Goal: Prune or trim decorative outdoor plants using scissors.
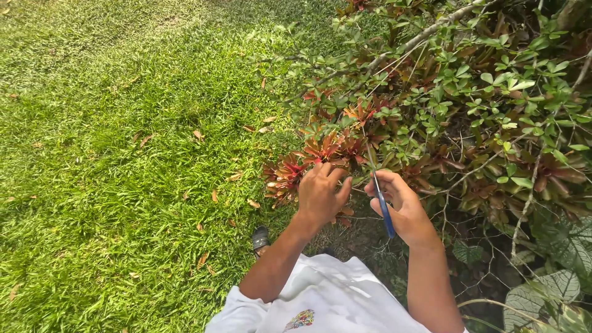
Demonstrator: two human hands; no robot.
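My left hand [320,192] reaches forward with its fingers curled onto a thin twig among the red-leaved plants [320,151] at the shrub's edge. Just to its right, my right hand [399,206] grips blue-handled shears [383,211], the blades pointing up toward the same twig and the handle running down across my palm. The two hands are a few centimetres apart. The blade tips are partly lost among the leaves.
A green-leaved shrub [487,92] with long bare branches fills the upper right. Mown lawn [111,154] with scattered dry leaves spreads to the left. Large veined leaves [555,290] sit at lower right. A dark sandal [261,239] shows below my left forearm.
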